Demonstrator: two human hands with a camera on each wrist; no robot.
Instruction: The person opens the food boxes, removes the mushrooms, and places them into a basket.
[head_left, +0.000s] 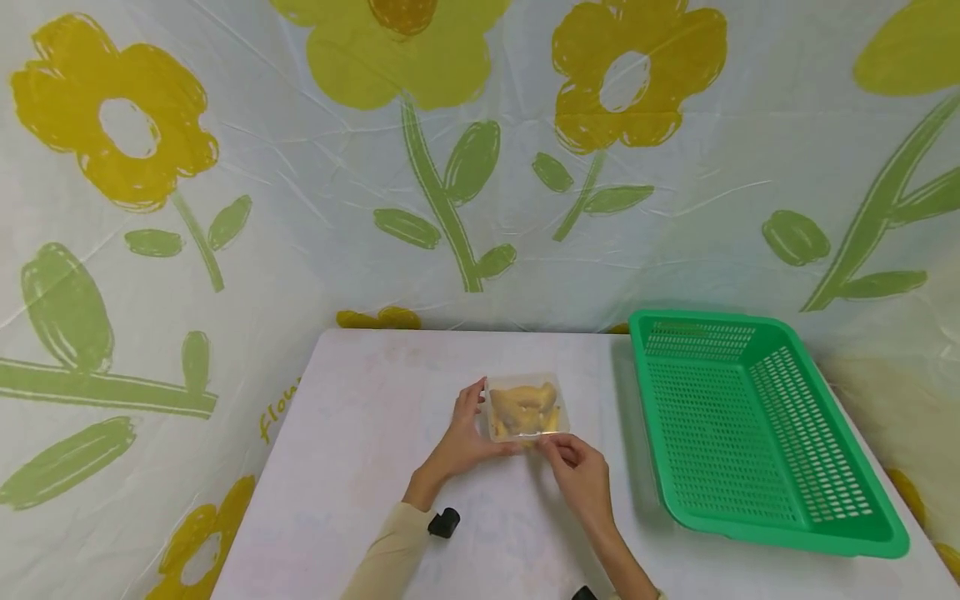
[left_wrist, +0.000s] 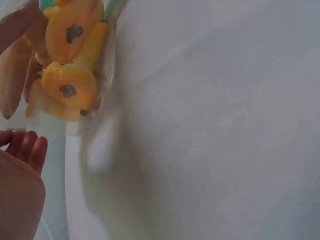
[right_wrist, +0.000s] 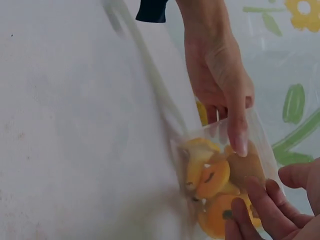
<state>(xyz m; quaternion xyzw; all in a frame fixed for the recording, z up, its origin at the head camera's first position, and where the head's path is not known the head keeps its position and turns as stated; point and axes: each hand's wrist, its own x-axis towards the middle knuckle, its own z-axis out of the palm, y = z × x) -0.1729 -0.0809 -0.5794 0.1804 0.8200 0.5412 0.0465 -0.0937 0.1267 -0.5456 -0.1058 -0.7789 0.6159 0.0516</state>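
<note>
Pieces point(head_left: 527, 406) lie in the container point(head_left: 517, 380), left of the basket point(head_left: 720, 442) on the table point(head_left: 375, 433), backdrop point(head_left: 337, 183) behind.

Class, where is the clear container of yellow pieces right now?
In the head view, just right of centre, the clear container is held between the left hand and right hand, left of the green basket.

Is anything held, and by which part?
A clear container: the left hand has its grip on the left side; the right hand touches the near edge, its hold unclear.

Head view: I'm above the clear container point(head_left: 521, 381), facing forward and down, wide; wrist views share it up close.
</note>
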